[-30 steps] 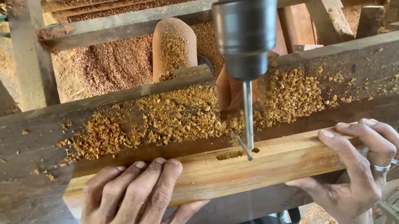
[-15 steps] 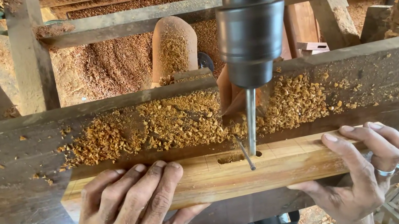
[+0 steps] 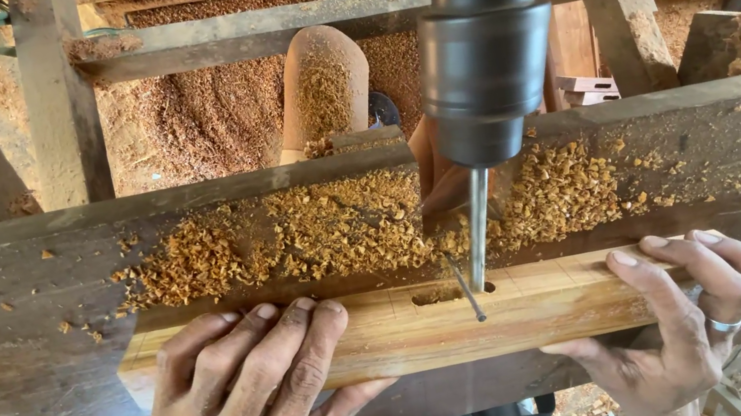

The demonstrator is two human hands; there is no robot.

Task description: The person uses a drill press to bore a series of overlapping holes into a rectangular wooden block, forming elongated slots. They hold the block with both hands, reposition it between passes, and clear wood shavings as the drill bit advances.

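**Both hands on the wood strip, bit sitting in the slot**

So here's the view from the head camera, looking straight down. A pale wood strip [image 3: 392,331] lies lengthwise along the near edge of a grey, weathered worktop [image 3: 11,302]. The left hand [image 3: 251,392] is spread flat over the strip's left end, fingers close together and wrapped over the top face, thumb tucked under the near edge. The right hand [image 3: 684,315] is clamped on the right end the same way, fingers curled over the top, rings on two of them.

Up above hangs a dark metal drill chuck [image 3: 491,85], with a thin drill bit [image 3: 477,235] coming down at a slight slant. Its tip sits in an oblong slot [image 3: 447,294] cut into the top face of the strip, roughly midway between the two hands. Faint pencil lines cross the strip on either side of the slot.

Right behind the strip there's a thick band of wood chips [image 3: 294,237] piled on the worktop, touching the strip's far edge. Further back, a rounded wooden post [image 3: 323,84] dusted with sawdust stands among some frame beams.
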